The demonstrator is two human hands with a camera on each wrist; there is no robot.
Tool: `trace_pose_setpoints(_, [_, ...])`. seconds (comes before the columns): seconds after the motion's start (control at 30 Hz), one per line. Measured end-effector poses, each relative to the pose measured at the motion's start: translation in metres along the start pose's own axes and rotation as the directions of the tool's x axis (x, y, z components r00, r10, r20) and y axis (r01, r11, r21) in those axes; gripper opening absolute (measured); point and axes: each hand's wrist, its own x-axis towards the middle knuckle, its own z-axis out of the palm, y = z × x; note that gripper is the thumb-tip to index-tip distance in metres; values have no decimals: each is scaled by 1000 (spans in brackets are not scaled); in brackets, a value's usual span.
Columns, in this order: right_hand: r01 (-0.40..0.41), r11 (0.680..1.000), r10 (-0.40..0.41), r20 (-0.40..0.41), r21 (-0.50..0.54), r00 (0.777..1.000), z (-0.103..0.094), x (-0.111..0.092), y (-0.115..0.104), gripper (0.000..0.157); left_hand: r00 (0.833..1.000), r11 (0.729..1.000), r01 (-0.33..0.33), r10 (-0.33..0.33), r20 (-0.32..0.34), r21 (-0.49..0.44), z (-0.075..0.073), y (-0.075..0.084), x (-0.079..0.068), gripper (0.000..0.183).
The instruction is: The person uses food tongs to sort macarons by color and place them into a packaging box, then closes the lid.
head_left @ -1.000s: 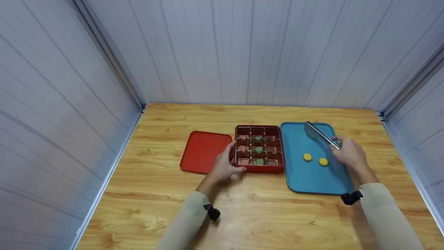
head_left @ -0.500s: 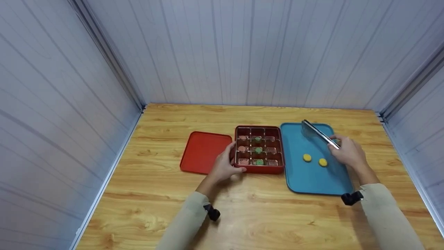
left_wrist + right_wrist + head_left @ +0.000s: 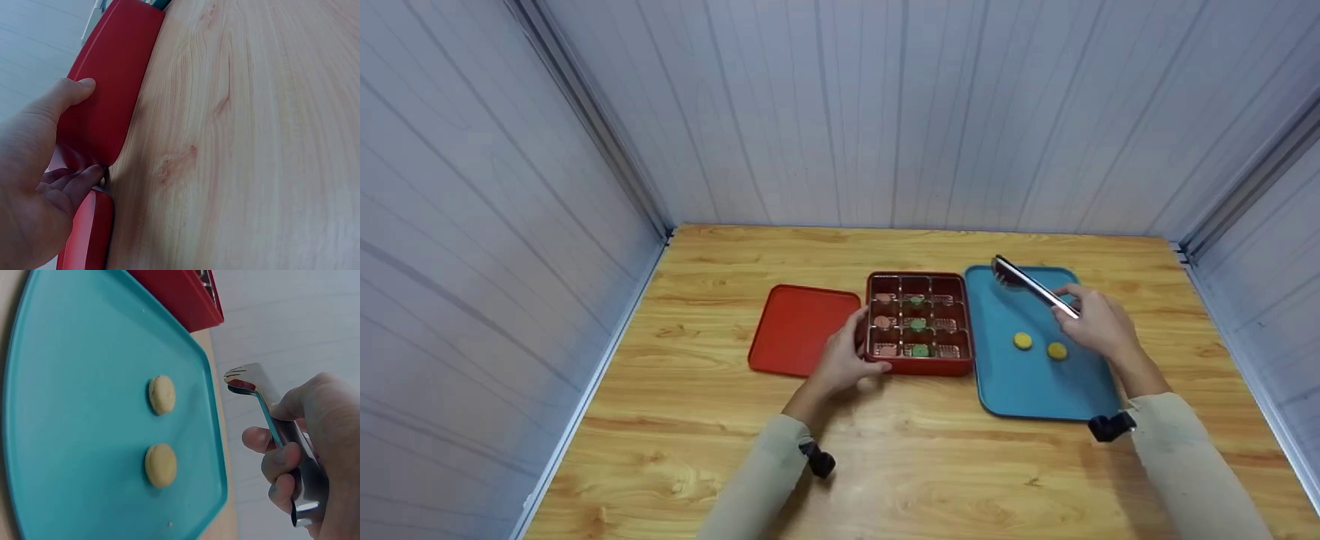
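Note:
My left hand (image 3: 846,361) grips the near left corner of a red box (image 3: 922,366), thumb on its front wall and fingers round its left side. The box has a clear divided insert. Pink macarons (image 3: 882,322) lie in its left column and green macarons (image 3: 918,324) in the middle one; the right column shows bare compartments. My right hand (image 3: 1099,322) holds metal tongs (image 3: 1039,289) above the blue tray (image 3: 1012,394). In the right wrist view the tongs (image 3: 306,484) end in a fork side and a spoon side. Two yellow macarons (image 3: 162,394) lie on the tray below.
A red lid (image 3: 799,330) lies flat at the left of the box, partly behind my left hand. The tray adjoins the box's right side. Everything stands on a wooden table (image 3: 930,465), with pale panel walls (image 3: 855,112) behind and at both sides.
My right hand has moved the tongs left, their tips drawing nearer the box. The left hand stays at the box corner, and both yellow macarons remain on the tray.

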Motion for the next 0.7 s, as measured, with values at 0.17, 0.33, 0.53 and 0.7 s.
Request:
trace_pose_setpoints(0.17, [31, 1000, -31, 3, 7, 1000, 1, -1, -11, 39, 999, 999, 43, -42, 15, -18, -3, 9, -3, 113])
trace_pose_setpoints(0.33, [52, 999, -52, 2, 8, 999, 2, 0, -23, 37, 998, 997, 67, -66, 23, -36, -3, 12, -3, 115])
trace_pose_setpoints(0.53, [85, 996, -85, -13, 4, 996, 4, 1, -36, 33, 997, 996, 77, -77, 26, -37, -3, 13, -3, 116])
trace_pose_setpoints(0.7, [135, 991, -134, -17, 22, 991, 10, 4, -42, 32, 998, 998, 66, -65, 25, -22, -3, 13, -4, 115])
